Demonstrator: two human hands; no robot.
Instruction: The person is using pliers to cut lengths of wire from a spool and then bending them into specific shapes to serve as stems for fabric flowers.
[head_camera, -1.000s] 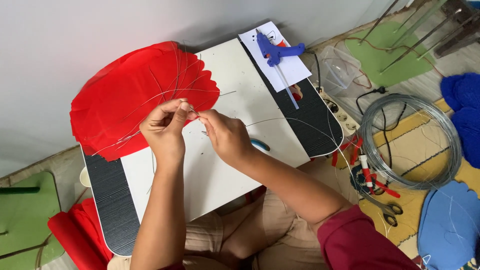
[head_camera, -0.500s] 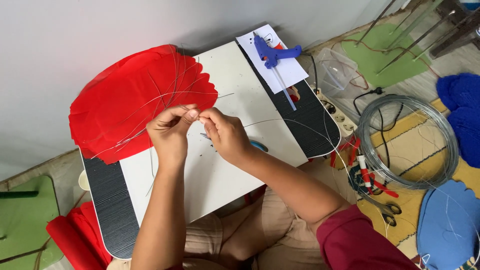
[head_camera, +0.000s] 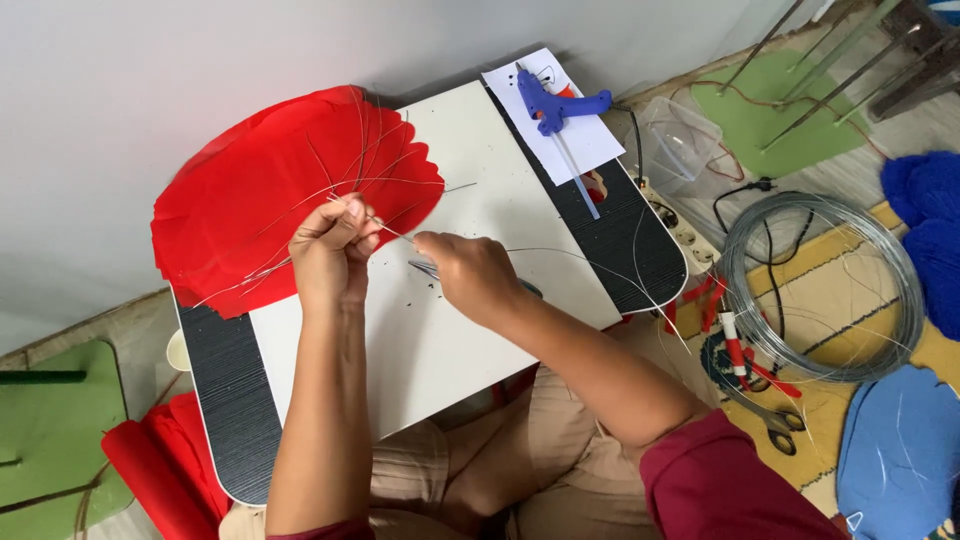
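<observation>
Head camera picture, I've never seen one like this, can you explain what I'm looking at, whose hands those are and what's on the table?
The view comes from a camera on a person's head, looking down at their own hands over a small white table. The left hand pinches thin wires at the edge of red petal-shaped sheets. The right hand holds a thin wire beside it. A blue glue gun lies on white paper at the far corner. On the floor to the right sits a coil of wire.
</observation>
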